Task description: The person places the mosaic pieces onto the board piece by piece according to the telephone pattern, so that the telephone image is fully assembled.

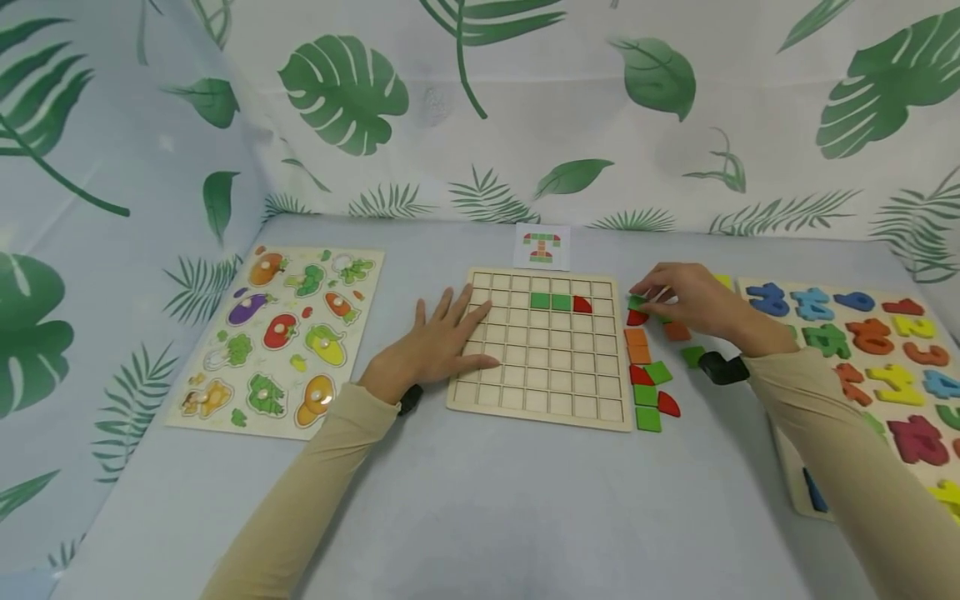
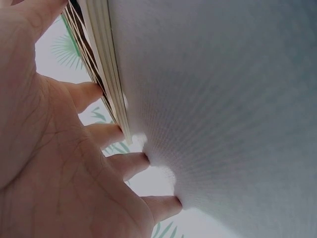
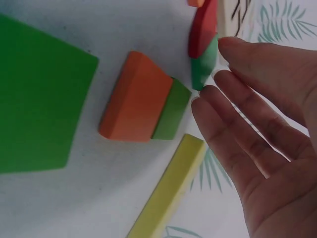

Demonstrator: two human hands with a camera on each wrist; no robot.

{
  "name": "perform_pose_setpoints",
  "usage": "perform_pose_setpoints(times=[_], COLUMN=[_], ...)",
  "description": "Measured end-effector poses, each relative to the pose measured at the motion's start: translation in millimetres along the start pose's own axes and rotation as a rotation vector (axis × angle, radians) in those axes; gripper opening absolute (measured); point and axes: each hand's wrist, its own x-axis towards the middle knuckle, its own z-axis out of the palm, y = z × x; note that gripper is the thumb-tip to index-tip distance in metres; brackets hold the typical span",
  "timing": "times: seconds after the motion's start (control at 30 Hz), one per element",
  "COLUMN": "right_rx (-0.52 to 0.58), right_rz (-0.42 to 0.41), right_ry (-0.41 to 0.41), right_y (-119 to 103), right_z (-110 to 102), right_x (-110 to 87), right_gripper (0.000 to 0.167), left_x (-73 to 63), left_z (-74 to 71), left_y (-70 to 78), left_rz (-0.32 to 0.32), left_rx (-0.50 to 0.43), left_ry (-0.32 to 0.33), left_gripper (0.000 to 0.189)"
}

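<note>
My left hand point(image 1: 427, 350) lies with fingers spread over the left edge of a wooden grid board point(image 1: 551, 419); in the left wrist view its fingertips touch the board's side point(image 2: 106, 64) and the cloth. Two green squares point(image 1: 550, 301) and a red quarter-circle point(image 1: 582, 305) sit in a row in the grid. Right of the board, my right hand point(image 1: 693, 304) pinches a green square tile point(image 3: 204, 64) between thumb and fingers, low over the table. A red quarter-circle tile point(image 1: 637, 318) lies beside that green tile. More green, orange point(image 1: 637, 346) and red tiles lie below it.
Behind the board stands a small card point(image 1: 542, 247) printed with a T of coloured tiles. A vegetable puzzle board point(image 1: 348, 333) lies at left. A letter puzzle board point(image 1: 787, 450) lies at right, under my right forearm. A yellow piece point(image 3: 168, 183) lies near the right hand.
</note>
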Motion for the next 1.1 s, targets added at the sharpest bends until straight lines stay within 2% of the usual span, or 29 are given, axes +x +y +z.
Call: perform_pose_setpoints(times=[0.3, 0.67, 1.1], right_rx=[-0.009, -0.006, 0.007], right_rz=[0.017, 0.096, 0.104], right_ry=[-0.015, -0.039, 0.046], right_y=[2.3, -1.6, -0.2], right_z=[4.1, 3.0, 5.3], right_x=[2.9, 8.2, 5.4], right_gripper=[0.026, 0.032, 0.031], left_x=[0.5, 1.1, 1.3], left_z=[-0.4, -0.3, 0.3], left_y=[-0.2, -0.1, -0.1], left_rz=[0.001, -0.006, -0.001], left_rx=[0.003, 0.012, 0.011], left_ry=[-0.001, -0.003, 0.000], left_gripper=[0.092, 0.091, 0.091])
